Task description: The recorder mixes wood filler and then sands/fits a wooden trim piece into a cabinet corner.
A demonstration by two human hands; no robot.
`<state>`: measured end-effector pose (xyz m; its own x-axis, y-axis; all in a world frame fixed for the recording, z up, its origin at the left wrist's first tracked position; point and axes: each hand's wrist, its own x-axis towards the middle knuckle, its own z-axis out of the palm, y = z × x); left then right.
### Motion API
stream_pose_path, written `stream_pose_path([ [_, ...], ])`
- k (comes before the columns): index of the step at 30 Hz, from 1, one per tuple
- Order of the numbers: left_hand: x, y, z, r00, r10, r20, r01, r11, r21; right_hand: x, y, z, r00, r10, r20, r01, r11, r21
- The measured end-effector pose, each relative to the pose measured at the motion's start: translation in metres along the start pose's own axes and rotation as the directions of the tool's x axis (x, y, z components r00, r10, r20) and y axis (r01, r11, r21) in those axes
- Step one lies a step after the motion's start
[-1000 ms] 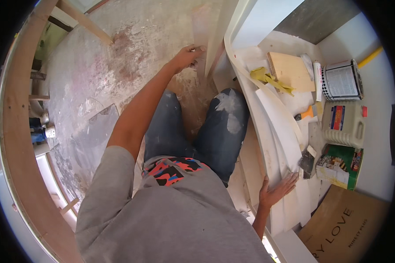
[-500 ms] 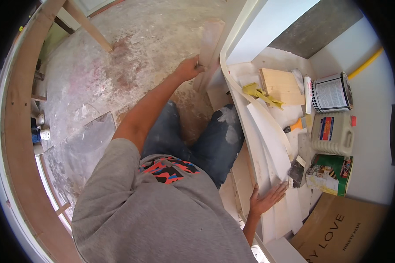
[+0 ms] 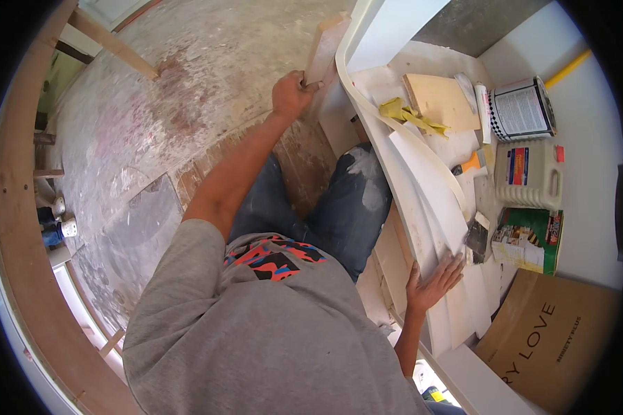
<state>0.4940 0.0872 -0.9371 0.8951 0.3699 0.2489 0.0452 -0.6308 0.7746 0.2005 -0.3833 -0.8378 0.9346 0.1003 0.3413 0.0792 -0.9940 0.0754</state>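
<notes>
The left hand point(image 3: 294, 95) has its grip pinching the near edge of a pale plank point(image 3: 327, 45), which stands beside the curved end of the white tabletop point(image 3: 394, 66). The right hand point(image 3: 434, 281) lies flat on the white strips point(image 3: 436, 200), its grip spread and holding nothing. Farther on the tabletop are a yellow cloth point(image 3: 412, 117), a wooden board point(image 3: 441, 102), a scraper with orange handle point(image 3: 472, 163), a paint can point(image 3: 524, 109) and a jug point(image 3: 529, 174).
</notes>
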Motion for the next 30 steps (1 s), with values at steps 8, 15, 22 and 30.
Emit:
stream_pose_path([
  [8, -0.005, 0.001, 0.004, 0.998, 0.051, -0.045, -0.05, 0.999, 0.019, -0.001, 0.0, -0.003, 1.0, 0.011, 0.019, -0.011, 1.0, -0.012],
  [15, -0.009, 0.004, 0.007, 0.998, 0.024, -0.065, -0.024, 1.0, -0.001, -0.002, -0.001, -0.003, 1.0, 0.013, 0.017, -0.012, 1.0, -0.028],
  [22, -0.005, -0.002, 0.01, 0.993, 0.091, -0.078, -0.093, 0.995, -0.031, 0.0, 0.0, -0.001, 1.0, 0.02, 0.024, -0.018, 0.998, -0.052],
  [30, 0.001, -0.009, 0.009, 0.993, 0.115, -0.035, -0.115, 0.993, -0.01, 0.003, -0.004, 0.001, 0.999, 0.014, 0.035, -0.011, 0.997, -0.079],
])
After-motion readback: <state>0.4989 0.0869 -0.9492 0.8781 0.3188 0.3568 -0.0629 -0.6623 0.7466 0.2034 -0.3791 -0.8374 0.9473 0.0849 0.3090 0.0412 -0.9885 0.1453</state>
